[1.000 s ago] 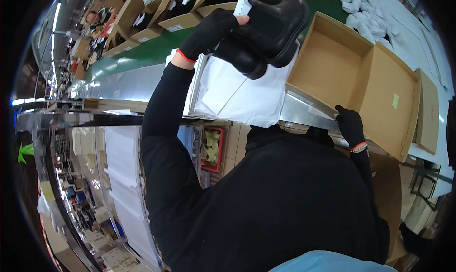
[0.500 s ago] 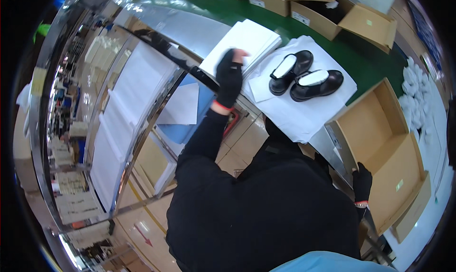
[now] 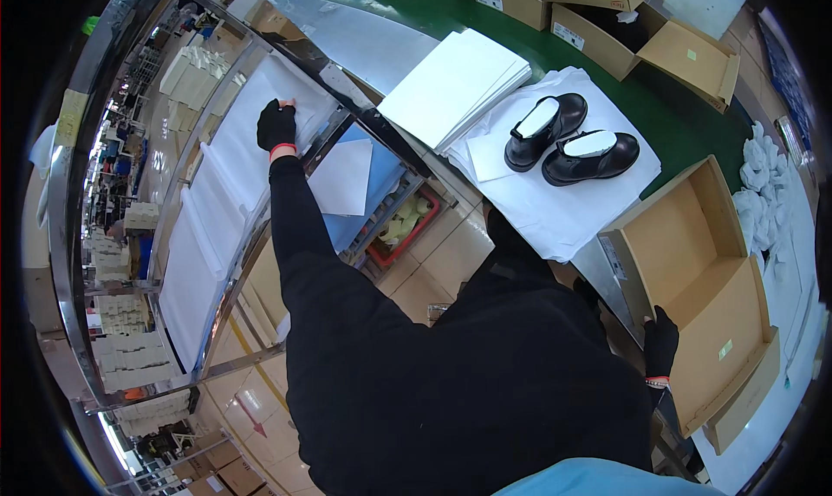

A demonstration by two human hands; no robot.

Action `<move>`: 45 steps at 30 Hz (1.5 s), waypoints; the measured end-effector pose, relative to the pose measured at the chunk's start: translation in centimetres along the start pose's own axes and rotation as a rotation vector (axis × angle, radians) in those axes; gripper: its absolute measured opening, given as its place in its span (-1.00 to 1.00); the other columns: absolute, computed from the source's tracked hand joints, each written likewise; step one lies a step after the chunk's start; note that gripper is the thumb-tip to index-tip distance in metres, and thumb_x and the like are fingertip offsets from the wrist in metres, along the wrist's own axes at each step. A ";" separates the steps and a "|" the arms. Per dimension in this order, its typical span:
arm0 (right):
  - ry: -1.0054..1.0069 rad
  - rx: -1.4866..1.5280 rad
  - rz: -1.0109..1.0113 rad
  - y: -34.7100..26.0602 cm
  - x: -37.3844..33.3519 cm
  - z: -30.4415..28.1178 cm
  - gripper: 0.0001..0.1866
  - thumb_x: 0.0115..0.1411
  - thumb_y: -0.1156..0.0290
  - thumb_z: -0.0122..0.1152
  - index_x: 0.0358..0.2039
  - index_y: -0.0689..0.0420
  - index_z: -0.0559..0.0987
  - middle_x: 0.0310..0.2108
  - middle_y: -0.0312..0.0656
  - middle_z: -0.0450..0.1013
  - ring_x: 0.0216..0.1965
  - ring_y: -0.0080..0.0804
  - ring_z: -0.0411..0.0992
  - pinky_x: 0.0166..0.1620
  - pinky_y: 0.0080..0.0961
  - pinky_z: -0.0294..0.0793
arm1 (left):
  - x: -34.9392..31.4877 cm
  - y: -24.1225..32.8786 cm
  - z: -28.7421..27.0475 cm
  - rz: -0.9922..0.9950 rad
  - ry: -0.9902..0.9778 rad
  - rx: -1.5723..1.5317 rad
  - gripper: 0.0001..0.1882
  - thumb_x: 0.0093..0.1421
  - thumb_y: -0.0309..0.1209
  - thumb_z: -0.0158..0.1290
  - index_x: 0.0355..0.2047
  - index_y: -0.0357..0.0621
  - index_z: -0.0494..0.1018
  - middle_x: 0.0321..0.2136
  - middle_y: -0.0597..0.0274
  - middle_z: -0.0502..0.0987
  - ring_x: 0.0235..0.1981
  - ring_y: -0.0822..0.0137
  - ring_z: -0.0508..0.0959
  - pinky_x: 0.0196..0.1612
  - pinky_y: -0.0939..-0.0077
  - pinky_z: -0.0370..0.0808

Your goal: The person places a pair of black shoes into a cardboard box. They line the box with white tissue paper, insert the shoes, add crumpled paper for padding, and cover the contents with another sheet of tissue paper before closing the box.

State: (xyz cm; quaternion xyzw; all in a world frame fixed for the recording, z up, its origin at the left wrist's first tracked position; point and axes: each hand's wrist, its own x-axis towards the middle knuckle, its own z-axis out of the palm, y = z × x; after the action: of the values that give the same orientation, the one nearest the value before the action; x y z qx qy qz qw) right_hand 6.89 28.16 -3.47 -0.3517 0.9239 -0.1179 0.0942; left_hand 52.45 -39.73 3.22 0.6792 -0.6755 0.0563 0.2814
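White wrapping paper (image 3: pixel 208 253) lies at the person's left, stretching nearward from the left hand (image 3: pixel 276 126), whose fingers are curled, pinch unclear. The right hand (image 3: pixel 661 344), well apart, curls at the shoebox (image 3: pixel 631 271), grip uncertain.

Green bench (image 3: pixel 667 125): white paper stack (image 3: pixel 458 84), loose white sheets (image 3: pixel 559 214), open box (image 3: pixel 672 240), cartons (image 3: pixel 596 56) behind. Metal rack (image 3: pixel 61 193): long white paper (image 3: pixel 208 214).

boots (image 3: pixel 563 122) stand on paper (image 3: pixel 579 223); left of them lies a stack (image 3: pixel 455 84), right of them a box (image 3: pixel 663 245), behind them more boxes (image 3: pixel 607 58), far left of them sheets (image 3: pixel 212 210) on a rack (image 3: pixel 234 367).
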 end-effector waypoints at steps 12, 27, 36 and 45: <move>0.014 0.013 0.024 -0.5 -0.2 0.0 -0.65 0.15 0.31 0.15 -0.08 0.20 0.56 -0.26 0.13 0.52 -0.20 0.06 0.48 -0.14 -0.17 0.43 | 4.6 -3.5 1.1 0.149 -0.315 -0.085 -0.42 -0.05 0.13 0.22 -0.37 -0.21 0.61 -0.45 0.03 0.62 -0.35 0.16 0.61 -0.22 0.38 0.46; -0.017 0.216 0.022 -0.7 0.0 -0.4 -0.59 0.16 0.35 0.17 0.02 0.20 0.49 -0.20 0.06 0.53 -0.13 -0.11 0.50 -0.13 -0.27 0.46 | 3.6 -4.4 -1.6 -0.183 0.567 -0.835 -0.70 0.26 -0.32 -0.10 -0.29 -0.33 0.48 -0.38 0.04 0.58 -0.33 0.15 0.56 -0.26 0.33 0.47; -0.497 1.686 -0.253 -10.3 5.2 -8.8 -0.01 0.16 -0.38 -0.14 0.31 0.22 0.09 0.11 0.06 0.32 0.07 -0.17 0.38 -0.02 -0.33 0.46 | -15.6 29.2 -4.3 0.673 -0.796 -1.630 -0.64 0.23 -0.29 0.01 -0.10 -0.34 0.44 -0.25 0.09 0.57 -0.21 0.25 0.54 -0.11 0.41 0.45; -0.029 1.435 -0.079 -8.5 5.4 -9.2 -0.14 0.19 -0.14 -0.15 0.31 0.24 0.07 0.23 0.00 0.16 0.21 -0.19 0.19 0.17 -0.33 0.25 | -30.1 38.6 -14.0 1.548 -2.101 -1.158 -0.63 0.29 -0.23 0.01 -0.02 -0.23 0.44 -0.15 0.15 0.54 -0.07 0.35 0.47 0.03 0.48 0.34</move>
State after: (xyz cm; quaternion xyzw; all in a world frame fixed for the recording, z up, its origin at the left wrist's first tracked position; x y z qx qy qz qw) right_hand 5.88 19.82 7.27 -0.2377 0.6040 -0.6946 0.3102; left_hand 17.62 -3.90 13.00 -0.3374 -0.6886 -0.6067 -0.2095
